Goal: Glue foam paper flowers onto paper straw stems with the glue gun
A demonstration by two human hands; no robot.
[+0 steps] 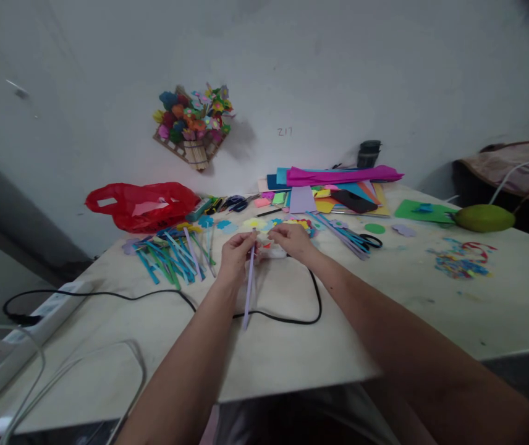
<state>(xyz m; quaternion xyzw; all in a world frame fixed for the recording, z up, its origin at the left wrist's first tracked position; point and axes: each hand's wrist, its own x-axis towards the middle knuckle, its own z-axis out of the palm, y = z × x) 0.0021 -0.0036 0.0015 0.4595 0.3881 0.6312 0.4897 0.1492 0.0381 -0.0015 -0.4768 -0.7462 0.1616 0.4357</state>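
My left hand (239, 250) is closed in a pinch on a thin lavender strip (248, 287), which hangs down toward the front of the table. Close beside it on the right, my right hand (291, 238) has its fingers pressed together; whatever is between them is too small to make out. Under and between the hands lies a whitish object (274, 252) with a red-orange spot, mostly hidden by my fingers. A black cord (287, 320) loops over the table near it. Just behind my hands are pale yellow and blue flower-shaped cutouts (254, 223).
Blue, green and lavender strips (172, 256) lie left, below a red plastic bag (144, 204). Right are more strips (343, 235), black-handled scissors (372, 241), scraps (461, 262) and a green oval object (484, 218). Coloured sheets (301, 199) stack behind; a power strip (55, 309) edges the left.
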